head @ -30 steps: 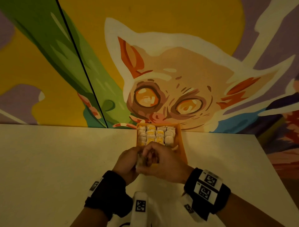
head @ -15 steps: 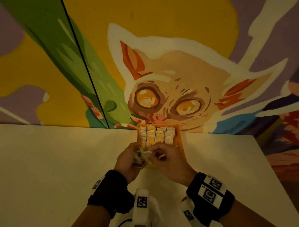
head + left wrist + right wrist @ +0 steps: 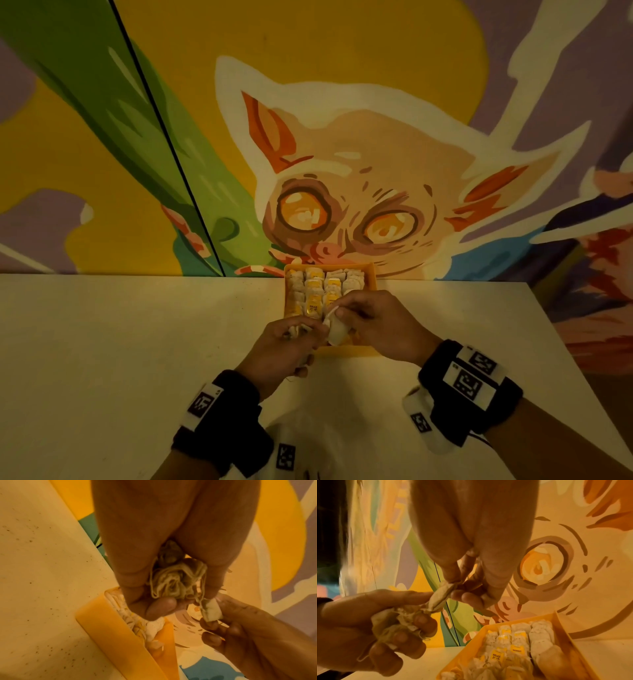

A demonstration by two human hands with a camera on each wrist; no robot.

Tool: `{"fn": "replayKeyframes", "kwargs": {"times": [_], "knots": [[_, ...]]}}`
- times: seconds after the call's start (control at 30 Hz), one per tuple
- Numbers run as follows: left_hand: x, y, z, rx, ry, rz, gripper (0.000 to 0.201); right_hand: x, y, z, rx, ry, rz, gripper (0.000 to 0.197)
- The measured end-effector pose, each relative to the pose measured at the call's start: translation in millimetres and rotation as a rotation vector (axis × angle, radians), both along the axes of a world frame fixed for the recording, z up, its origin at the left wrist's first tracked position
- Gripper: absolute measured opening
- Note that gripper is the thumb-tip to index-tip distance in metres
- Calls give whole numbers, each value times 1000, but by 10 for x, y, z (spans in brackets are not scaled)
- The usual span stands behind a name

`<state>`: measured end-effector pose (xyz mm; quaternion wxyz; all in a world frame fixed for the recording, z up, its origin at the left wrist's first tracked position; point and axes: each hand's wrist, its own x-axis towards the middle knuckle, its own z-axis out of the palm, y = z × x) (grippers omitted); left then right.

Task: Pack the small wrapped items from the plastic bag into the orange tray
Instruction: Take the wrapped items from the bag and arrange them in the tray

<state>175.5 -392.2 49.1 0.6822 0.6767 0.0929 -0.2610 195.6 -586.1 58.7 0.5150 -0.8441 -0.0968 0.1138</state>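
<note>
Both hands are working just above the near end of the orange tray point(image 3: 372, 280). Left hand point(image 3: 281, 349) is gripping a clump of wrapped items point(image 3: 173, 582) with tangled strings, fingers curled round it. Right hand point(image 3: 380, 323) is pinching one wrapped item point(image 3: 441, 596) between thumb and fingertips, right beside the clump; probably strung to it, but the view is too blurry to confirm. Tray is sitting on the white table point(image 3: 120, 342) against the mural wall point(image 3: 342, 137), far rows filled with packed items point(image 3: 325, 286). A crumpled plastic bag point(image 3: 329, 431) is lying on the table between the wrists.
</note>
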Motion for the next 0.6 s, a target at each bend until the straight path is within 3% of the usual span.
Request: {"fn": "replayKeyframes", "kwargs": {"times": [0.17, 0.27, 0.6], "knots": [[34, -42, -54, 121, -125, -18, 16, -57, -22, -4, -52, 38, 67, 28], [43, -52, -82, 169, -166, -60, 14, -63, -34, -32, -151, -7, 135, 23], [35, 26, -217, 180, -112, 18, 15, 255, -397, -203, -453, -43, -103, 6]]}}
